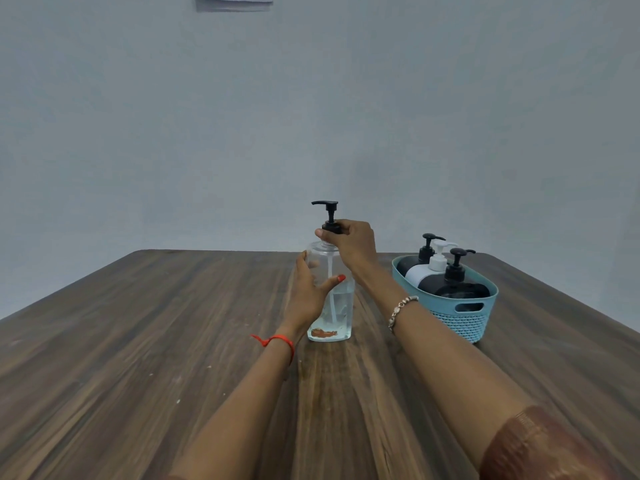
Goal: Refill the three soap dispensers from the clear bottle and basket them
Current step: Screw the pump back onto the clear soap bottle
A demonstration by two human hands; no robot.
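A clear bottle [338, 308] with a little liquid at its bottom stands upright in the middle of the wooden table [138, 341]. Its black pump head [328, 211] sits on the neck. My right hand [353, 242] grips the pump's collar from the right. My left hand [308, 289] wraps the bottle's body, thumb across the front. To the right, a blue basket [464, 317] holds three dispensers: a black one [414, 259] at the back, a white one [427, 270] in the middle and a black one [462, 285] in front.
The table's far edge [214, 251] meets a plain grey wall. Bare wood stretches to the left of the bottle and in front of it. The basket stands near the table's right side.
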